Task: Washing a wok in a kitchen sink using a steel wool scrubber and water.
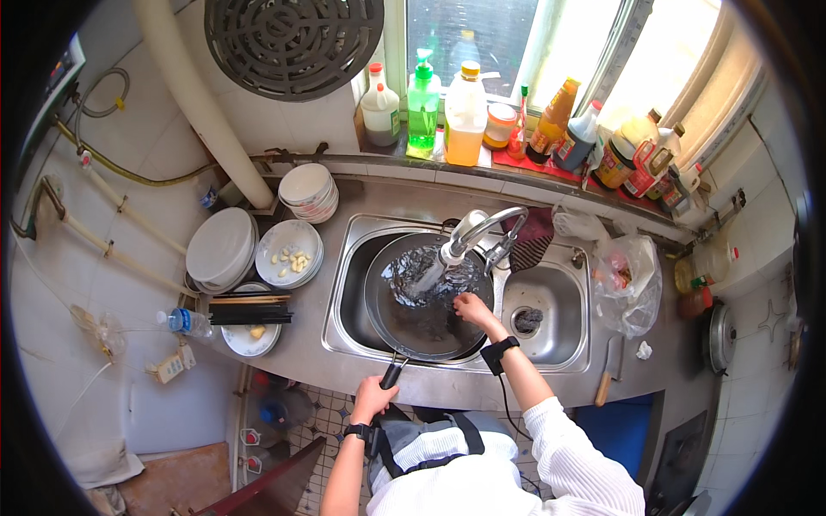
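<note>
A large dark wok (413, 335) rests over the left sink basin, with water in it. Water pours into the wok from a chrome faucet (479, 227) with a white spray head. My left hand (374, 398) is closed around the wok's black handle (391, 375) at the counter's front edge. Over the wok's right side is my right hand (474, 309), its fingers bent down at the water; whether they hold anything cannot be told. In the right basin (555, 297) a dark scouring pad (528, 320) lies at the drain.
Stacked bowls (308, 187), a plate with garlic cloves (288, 253) and black chopsticks (250, 313) stand left. A cleaver with a wooden handle (604, 387) and plastic bags (627, 284) lie right. Bottles, including a green pump bottle (423, 113), line the windowsill behind.
</note>
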